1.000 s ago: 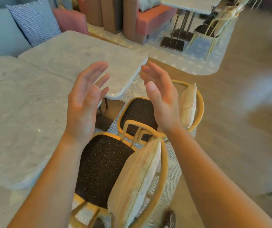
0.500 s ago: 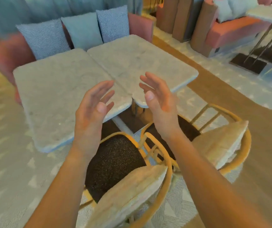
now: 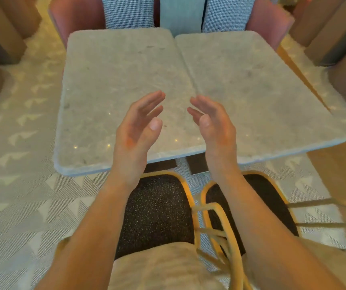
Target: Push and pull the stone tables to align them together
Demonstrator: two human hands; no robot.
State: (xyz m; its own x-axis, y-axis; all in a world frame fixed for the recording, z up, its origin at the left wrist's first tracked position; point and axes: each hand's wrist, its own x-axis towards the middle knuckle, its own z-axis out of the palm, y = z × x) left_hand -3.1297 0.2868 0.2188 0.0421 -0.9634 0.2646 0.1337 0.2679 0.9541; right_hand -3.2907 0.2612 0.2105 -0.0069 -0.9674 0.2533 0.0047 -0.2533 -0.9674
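Two pale grey stone tables stand side by side in front of me. The left stone table and the right stone table meet along a thin seam that runs away from me, slightly slanted. Their near edges do not line up: the left one's reaches closer to me at its left corner. My left hand and my right hand hover above the near part of the seam, palms facing each other, fingers apart. Neither hand touches a table or holds anything.
Two yellow-framed chairs with dark seats, the left chair and the right chair, stand under my forearms with cream cushions at their backs. A pink sofa with blue pillows runs behind the tables. Brown blocks flank both sides.
The view has swung left until I face both tables head-on, from behind the chairs. My hands keep their open, palms-facing pose and now hang over the seam.
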